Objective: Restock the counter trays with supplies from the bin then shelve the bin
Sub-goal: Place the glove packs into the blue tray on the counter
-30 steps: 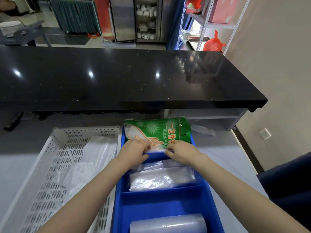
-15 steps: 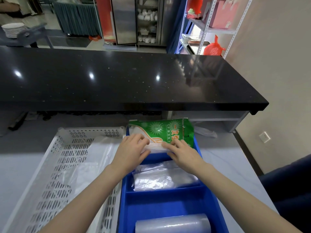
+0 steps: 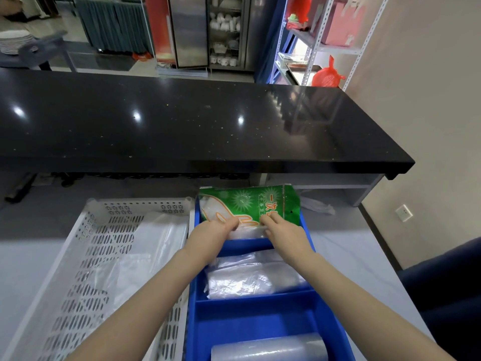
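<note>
A green pack of disposable gloves [image 3: 250, 203] stands tilted in the far compartment of the blue divided tray [image 3: 256, 312]. My left hand [image 3: 210, 237] and my right hand [image 3: 282, 234] both pinch its lower edge, fingers curled on the plastic. The middle compartment holds clear plastic bags [image 3: 250, 278]. A clear plastic roll [image 3: 268, 347] lies in the nearest compartment. The white perforated bin [image 3: 86, 256] sits to the left of the tray, with clear plastic bags [image 3: 145, 256] lying inside it.
A black glossy counter top [image 3: 182, 121] overhangs the grey work surface [image 3: 346, 254] behind the tray. A loose clear bag [image 3: 316, 205] lies right of the tray. Metal shelving [image 3: 317, 45] stands at the back right. A dark blue chair [image 3: 447, 290] is at the right.
Both hands have shifted slightly on the green pack's lower edge, pressing it into the far compartment. The pack stays tilted against the tray's back wall.
</note>
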`<state>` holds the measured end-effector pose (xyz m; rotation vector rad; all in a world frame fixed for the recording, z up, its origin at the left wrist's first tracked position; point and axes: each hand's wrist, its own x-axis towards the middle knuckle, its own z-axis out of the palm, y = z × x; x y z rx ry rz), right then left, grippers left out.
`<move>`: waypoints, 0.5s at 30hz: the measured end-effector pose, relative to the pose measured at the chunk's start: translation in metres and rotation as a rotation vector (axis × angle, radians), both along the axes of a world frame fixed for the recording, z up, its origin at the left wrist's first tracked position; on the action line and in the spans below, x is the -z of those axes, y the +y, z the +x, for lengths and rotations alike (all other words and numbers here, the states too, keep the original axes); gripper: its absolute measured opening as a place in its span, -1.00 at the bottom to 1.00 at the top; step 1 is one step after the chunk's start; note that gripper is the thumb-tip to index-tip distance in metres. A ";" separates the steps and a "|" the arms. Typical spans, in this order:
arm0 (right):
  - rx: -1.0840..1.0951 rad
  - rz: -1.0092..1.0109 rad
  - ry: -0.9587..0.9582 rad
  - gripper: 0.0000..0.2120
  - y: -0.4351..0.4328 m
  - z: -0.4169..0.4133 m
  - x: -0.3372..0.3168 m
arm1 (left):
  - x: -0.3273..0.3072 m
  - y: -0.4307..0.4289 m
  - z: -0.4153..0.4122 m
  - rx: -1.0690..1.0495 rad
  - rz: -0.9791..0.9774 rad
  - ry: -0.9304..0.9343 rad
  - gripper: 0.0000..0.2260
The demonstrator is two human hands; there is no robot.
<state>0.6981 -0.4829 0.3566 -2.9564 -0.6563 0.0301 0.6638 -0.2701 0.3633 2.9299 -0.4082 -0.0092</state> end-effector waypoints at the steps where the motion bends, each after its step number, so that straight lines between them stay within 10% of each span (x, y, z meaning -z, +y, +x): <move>1: -0.009 -0.014 -0.005 -0.82 -0.001 -0.001 0.001 | 0.000 0.001 -0.001 0.068 0.039 -0.001 -0.64; 15: -0.146 -0.050 -0.007 -0.70 -0.025 -0.001 0.000 | 0.002 0.006 -0.005 0.048 0.020 0.096 -0.77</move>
